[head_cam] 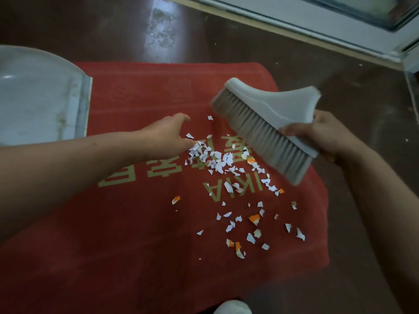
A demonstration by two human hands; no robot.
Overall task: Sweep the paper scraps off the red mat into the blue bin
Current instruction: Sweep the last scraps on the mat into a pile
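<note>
While the right hand [326,134] grips the white brush [272,118], its bristles tilted over the paper scraps [217,160] on the red mat [136,234], the left hand [167,132] reaches in with straight fingers touching the pile. Its forearm crosses between the scraps and the pale dustpan [34,98] on the mat's left edge.

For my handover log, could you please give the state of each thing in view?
Red mat: lying flat.
Paper scraps: scattered on the mat.
Brush: tilted, bristles facing the scraps.
Left hand: open, fingertips at the scraps.
Right hand: gripping the brush.
Blue bin: no scraps visible inside.
</note>
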